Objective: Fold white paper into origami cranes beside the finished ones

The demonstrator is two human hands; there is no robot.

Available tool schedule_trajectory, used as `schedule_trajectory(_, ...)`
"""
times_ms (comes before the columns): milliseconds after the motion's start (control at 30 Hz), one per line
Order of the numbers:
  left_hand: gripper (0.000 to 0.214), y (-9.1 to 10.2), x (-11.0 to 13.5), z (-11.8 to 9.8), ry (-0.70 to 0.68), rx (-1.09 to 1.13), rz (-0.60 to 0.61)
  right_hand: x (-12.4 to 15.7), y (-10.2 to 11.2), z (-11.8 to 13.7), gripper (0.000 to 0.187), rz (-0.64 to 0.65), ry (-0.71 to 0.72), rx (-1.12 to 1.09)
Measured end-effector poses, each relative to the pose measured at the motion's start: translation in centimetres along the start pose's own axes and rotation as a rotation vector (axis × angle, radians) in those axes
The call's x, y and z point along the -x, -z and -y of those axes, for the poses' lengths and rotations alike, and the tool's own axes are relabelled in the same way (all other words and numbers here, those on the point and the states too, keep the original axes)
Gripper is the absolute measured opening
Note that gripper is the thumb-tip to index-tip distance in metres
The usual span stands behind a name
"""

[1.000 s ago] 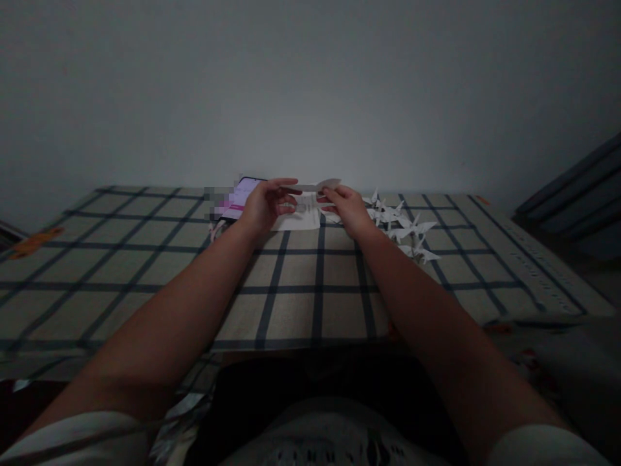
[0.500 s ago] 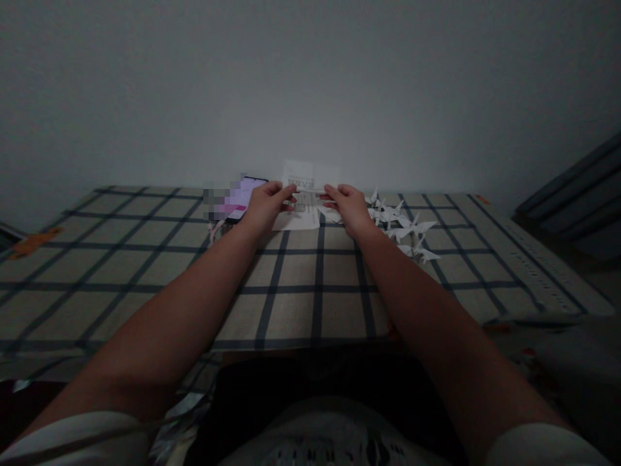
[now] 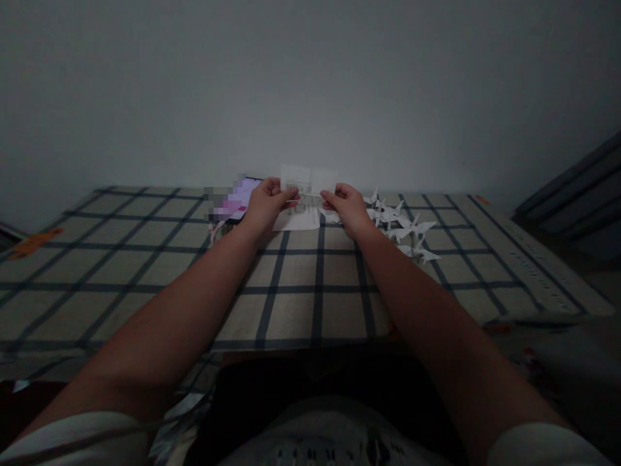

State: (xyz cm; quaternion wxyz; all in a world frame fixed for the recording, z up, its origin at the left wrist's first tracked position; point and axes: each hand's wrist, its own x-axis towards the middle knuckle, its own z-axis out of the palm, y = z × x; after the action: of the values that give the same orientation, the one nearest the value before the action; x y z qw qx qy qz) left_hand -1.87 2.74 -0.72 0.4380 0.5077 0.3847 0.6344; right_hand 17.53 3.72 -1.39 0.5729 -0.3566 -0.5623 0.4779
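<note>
Both hands hold up a small white sheet of paper (image 3: 308, 179) with faint print, upright above the far side of the table. My left hand (image 3: 266, 204) pinches its left edge and my right hand (image 3: 345, 206) pinches its right edge, fingers closed on it. Below the hands lies a stack of white paper (image 3: 297, 222) flat on the checked tablecloth (image 3: 291, 278). Several folded white paper cranes (image 3: 402, 226) lie just right of my right hand.
A phone (image 3: 239, 196) with a lit pinkish screen lies left of my left hand, a cable by it. A plain wall rises behind the table. A dark slatted object (image 3: 572, 200) stands at the right. An orange patch (image 3: 32, 244) marks the cloth's left edge.
The sheet was held flat and edge-on a second ago; it has been tipped up to stand upright facing me. Both hands stayed in place, pinching its edges.
</note>
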Motion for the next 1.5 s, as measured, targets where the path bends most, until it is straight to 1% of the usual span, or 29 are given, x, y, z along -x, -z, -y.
schedule_trajectory(100, 0.062, -0.1, 0.0, 0.0, -0.021, 0.015, -0.045, 0.0, -0.1, -0.1, 0.027, 0.013, 0.005, -0.042)
schedule_trajectory(167, 0.069, -0.2, 0.2, -0.1, -0.008, 0.025, -0.009, 0.1, -0.1, -0.1, 0.036, 0.004, 0.016, -0.043)
schedule_trajectory(233, 0.064, -0.3, 0.5, -0.2, 0.030, 0.039, 0.075, 0.2, -0.1, 0.0, 0.045, -0.019, 0.019, -0.009)
schedule_trajectory(300, 0.054, -0.4, 0.7, -0.3, 0.067, 0.059, 0.134, 0.4, -0.1, 0.2, 0.053, -0.025, 0.024, 0.040)
schedule_trajectory(333, 0.050, -0.5, 0.7, -0.3, 0.079, 0.066, 0.138, 0.5, -0.1, 0.3, 0.056, -0.021, 0.029, 0.059)
schedule_trajectory(400, 0.045, -0.5, 0.7, -0.2, 0.088, 0.069, 0.102, 0.5, -0.1, 0.4, 0.059, -0.014, 0.035, 0.076)
schedule_trajectory(467, 0.043, -0.5, 0.6, -0.2, 0.084, 0.063, 0.051, 0.5, 0.0, 0.3, 0.056, -0.003, 0.028, 0.058)
schedule_trajectory(533, 0.042, -0.5, 0.5, -0.2, 0.068, 0.059, 0.021, 0.3, 0.1, 0.1, 0.041, 0.026, 0.009, 0.027)
schedule_trajectory(567, 0.041, -0.5, 0.5, -0.3, 0.059, 0.056, 0.017, 0.2, 0.1, -0.1, 0.031, 0.050, -0.003, 0.019)
schedule_trajectory(600, 0.041, -0.5, 0.4, -0.3, 0.052, 0.052, 0.019, 0.1, 0.1, -0.2, 0.025, 0.064, -0.013, 0.009)
schedule_trajectory(700, 0.043, -0.5, 0.5, -0.3, 0.041, 0.037, 0.032, 0.0, 0.2, -0.3, 0.028, 0.064, -0.028, -0.004)
schedule_trajectory(800, 0.046, -0.4, 0.6, -0.3, 0.021, 0.004, 0.061, 0.1, 0.2, 0.0, 0.026, 0.064, -0.020, 0.023)
schedule_trajectory(967, 0.043, 0.0, 0.9, -0.3, 0.001, -0.169, 0.128, 0.4, 0.0, 0.4, 0.027, 0.068, 0.000, 0.065)
schedule_trajectory(1100, 0.038, -0.4, 1.4, -0.6, 0.027, -0.254, 0.199, 0.5, 0.0, 0.3, 0.027, 0.103, 0.030, 0.069)
schedule_trajectory(1233, 0.041, -1.0, 1.9, -0.9, 0.042, -0.225, 0.228, 0.5, -0.1, 0.2, 0.023, 0.150, -0.002, 0.048)
schedule_trajectory(1333, 0.039, -1.0, 1.9, -0.8, 0.047, -0.193, 0.230, 0.6, -0.1, 0.2, 0.024, 0.180, -0.013, 0.047)
schedule_trajectory(1400, 0.035, -0.8, 1.8, -0.5, 0.058, -0.177, 0.221, 0.6, 0.0, 0.1, 0.025, 0.186, 0.003, 0.086)
schedule_trajectory(1500, 0.032, -0.8, 1.6, 0.0, 0.069, -0.106, 0.219, 0.6, 0.2, 0.2, 0.026, 0.139, 0.044, 0.214)
